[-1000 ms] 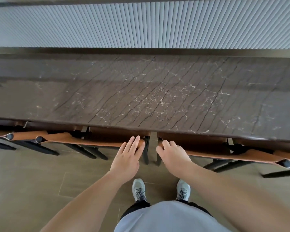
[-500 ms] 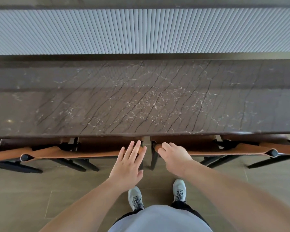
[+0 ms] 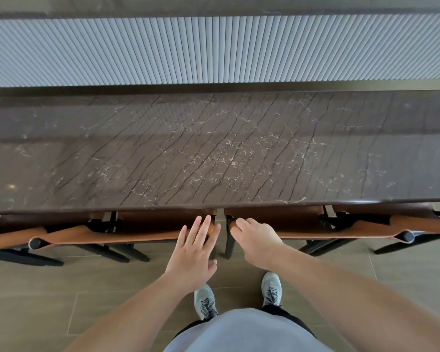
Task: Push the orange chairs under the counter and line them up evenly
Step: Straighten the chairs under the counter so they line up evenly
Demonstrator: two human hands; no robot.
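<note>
Even, soft daylight; no hard shadows. Faint glare spot on worktop (image 3: 12, 186) at left. Wide-angle bowing twd edges. Forearms slightly soft; centre sharp.

We are finding no readable text, label, brand, number or sign anywhere in this view.
</note>
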